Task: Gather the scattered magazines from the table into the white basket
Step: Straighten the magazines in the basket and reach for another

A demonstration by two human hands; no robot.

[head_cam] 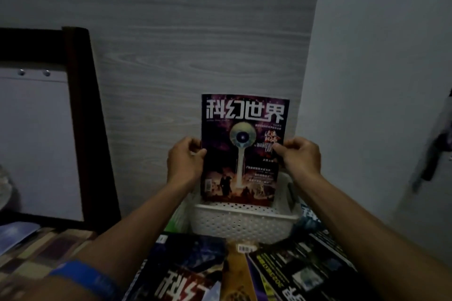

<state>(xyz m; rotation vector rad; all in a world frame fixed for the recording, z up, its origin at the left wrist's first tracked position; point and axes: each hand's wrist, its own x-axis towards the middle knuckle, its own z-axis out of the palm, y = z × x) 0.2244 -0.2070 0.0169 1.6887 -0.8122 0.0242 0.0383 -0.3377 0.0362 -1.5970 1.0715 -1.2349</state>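
Note:
A purple science-fiction magazine (241,146) stands upright, its lower edge inside the white perforated basket (241,223). My left hand (184,159) grips its left edge and my right hand (299,156) pinches its right edge, thumbs on the cover. Several more magazines lie flat in front of the basket: a dark blue one (193,249), one with large white characters (176,286), an orange one (236,276) and a black one (300,273).
A grey wood-grain panel (186,56) stands against the wall behind the basket. A dark-framed board (34,139) leans at the left. A patterned cloth (41,249) covers the surface at the lower left, with a bluish booklet (14,233) on it.

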